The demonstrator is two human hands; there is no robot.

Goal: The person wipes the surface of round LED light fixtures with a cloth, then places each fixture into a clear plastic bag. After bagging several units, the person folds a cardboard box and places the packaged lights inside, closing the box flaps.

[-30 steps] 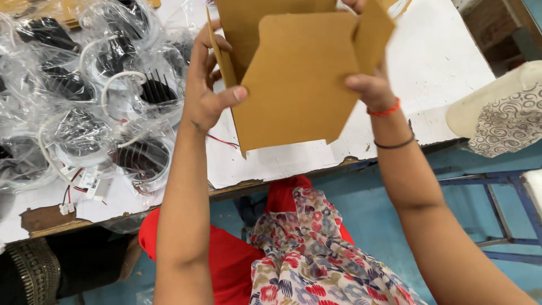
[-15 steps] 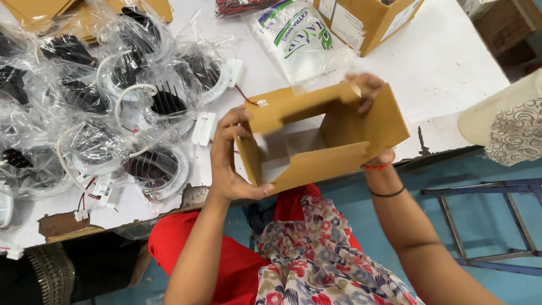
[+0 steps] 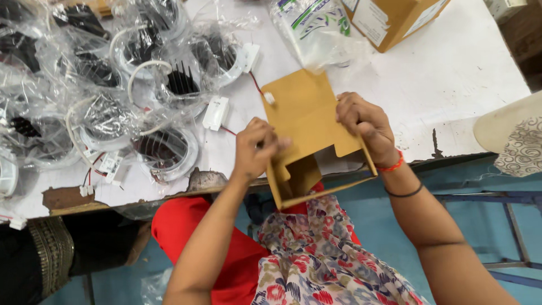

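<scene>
I hold a small brown cardboard box (image 3: pixel 307 121) at the near edge of the white table (image 3: pixel 451 96), its open side turned toward me. My left hand (image 3: pixel 255 148) grips the box's left wall, fingers curled over the edge. My right hand (image 3: pixel 364 125) presses on a flap at the top right, with a red band and a black band on that wrist. To the left lie several round white light fittings (image 3: pixel 166 149) in clear plastic bags, with small white driver units (image 3: pixel 215 113) on wires.
A larger cardboard carton (image 3: pixel 389 20) and a clear printed plastic bag (image 3: pixel 316 28) lie at the far side of the table. A patterned white object (image 3: pixel 516 144) sits at the right. Blue floor and a metal frame (image 3: pixel 508 214) are below.
The flat cardboard held up before my face has been folded into a box and lowered to the table edge. It has turned so its opening faces me.
</scene>
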